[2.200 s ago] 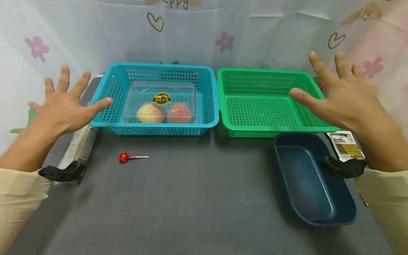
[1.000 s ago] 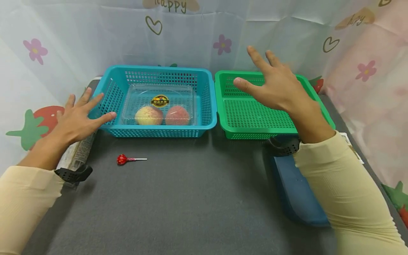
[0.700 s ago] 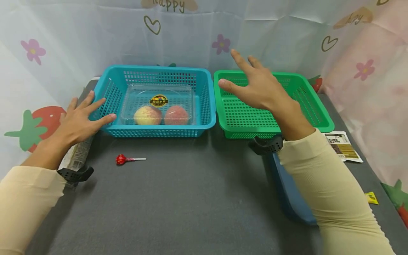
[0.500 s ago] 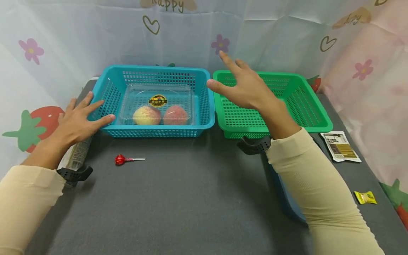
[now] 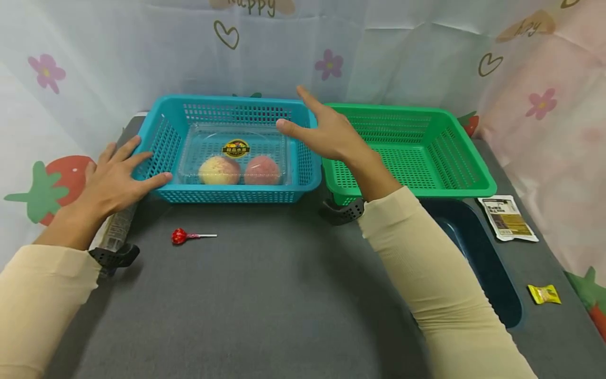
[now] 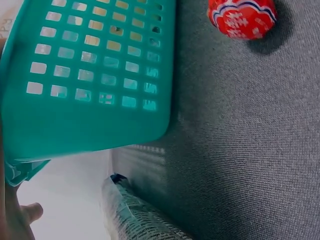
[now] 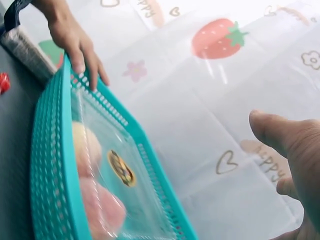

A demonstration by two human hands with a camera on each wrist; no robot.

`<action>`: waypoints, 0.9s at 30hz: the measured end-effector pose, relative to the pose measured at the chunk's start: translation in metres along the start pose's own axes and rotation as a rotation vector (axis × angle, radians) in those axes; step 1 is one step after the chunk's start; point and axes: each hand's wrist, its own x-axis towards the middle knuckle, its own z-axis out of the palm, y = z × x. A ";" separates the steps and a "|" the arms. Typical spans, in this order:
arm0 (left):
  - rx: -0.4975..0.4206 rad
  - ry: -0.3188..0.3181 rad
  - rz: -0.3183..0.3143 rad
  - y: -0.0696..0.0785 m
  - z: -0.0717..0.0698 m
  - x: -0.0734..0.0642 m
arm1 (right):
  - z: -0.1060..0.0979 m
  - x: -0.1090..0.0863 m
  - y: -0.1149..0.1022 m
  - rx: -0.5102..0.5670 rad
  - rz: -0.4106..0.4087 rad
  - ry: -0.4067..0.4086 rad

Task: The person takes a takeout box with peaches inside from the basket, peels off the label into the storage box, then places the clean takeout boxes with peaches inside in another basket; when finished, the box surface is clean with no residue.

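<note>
My left hand (image 5: 111, 181) lies at the left end of the blue basket (image 5: 236, 195), fingers spread over its rim. In the right wrist view, that hand's fingertips reach down inside the rim. A clear plastic fruit box (image 5: 262, 137) with a round black label sits in the basket, and a yellowish peach (image 5: 219, 170) and a pink peach (image 5: 262, 170) show through it. My right hand (image 5: 331, 131) hovers over the basket's right end with thumb and forefinger extended, holding nothing. A red lollipop (image 5: 180, 236) lies on the grey cloth in front of the basket.
A green basket (image 5: 416, 192) stands to the right of the blue one. In front of it a dark blue tub (image 5: 492, 273) is partly hidden under my right sleeve. A white-and-brown packet (image 5: 507, 217) and a yellow candy (image 5: 543, 293) lie farther right. A wrapped roll (image 5: 118, 226) lies under my left arm.
My right hand has swept left from the far right, across the green basket to the blue basket's right end. My left hand has come down onto the blue basket's left rim.
</note>
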 end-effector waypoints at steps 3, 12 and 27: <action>0.014 0.012 0.009 0.000 -0.001 -0.001 | 0.009 0.006 -0.005 0.034 0.029 -0.016; 0.017 0.018 0.012 0.000 0.001 -0.002 | 0.034 0.025 -0.013 0.116 0.127 -0.060; 0.016 0.012 0.009 0.002 0.000 -0.002 | 0.075 0.048 -0.002 0.234 0.290 -0.109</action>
